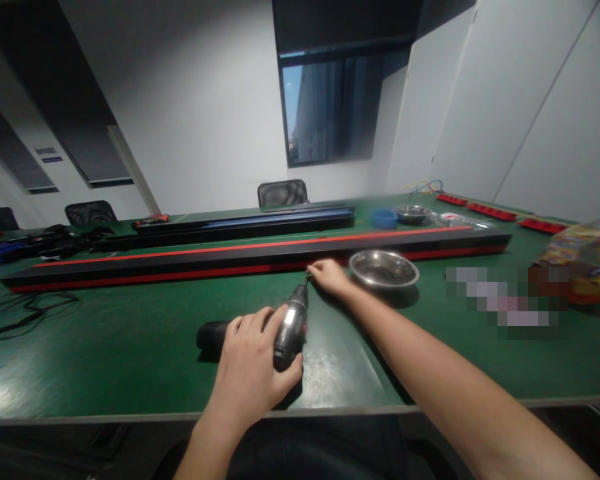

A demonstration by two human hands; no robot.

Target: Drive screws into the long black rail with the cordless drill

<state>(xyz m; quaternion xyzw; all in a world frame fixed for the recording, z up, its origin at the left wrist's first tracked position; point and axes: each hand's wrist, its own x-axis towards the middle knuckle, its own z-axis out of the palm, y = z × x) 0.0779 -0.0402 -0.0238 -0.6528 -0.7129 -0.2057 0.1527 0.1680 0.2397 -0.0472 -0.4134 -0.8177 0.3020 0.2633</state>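
My left hand [253, 357] is wrapped round a black and grey cordless drill [295, 320], which lies over sideways with its bit pointing away from me. At the bit's tip, the fingers of my right hand [329, 277] are pinched together. Whatever they hold there is too small to make out. Just beyond is a long black bar with red stripes [205, 256], lying across the green table [145, 360]. A shallow steel bowl [384, 269] stands right of my right hand, in front of the bar; its contents are not clear.
Further back lie more long dark bars [280, 221], a blue bowl [384, 218] and a second steel bowl [413, 213]. Black cables [30, 310] run along the left. A bag with bright packaging [587, 260] sits at the right. Red strips [490, 211] line the far right edge.
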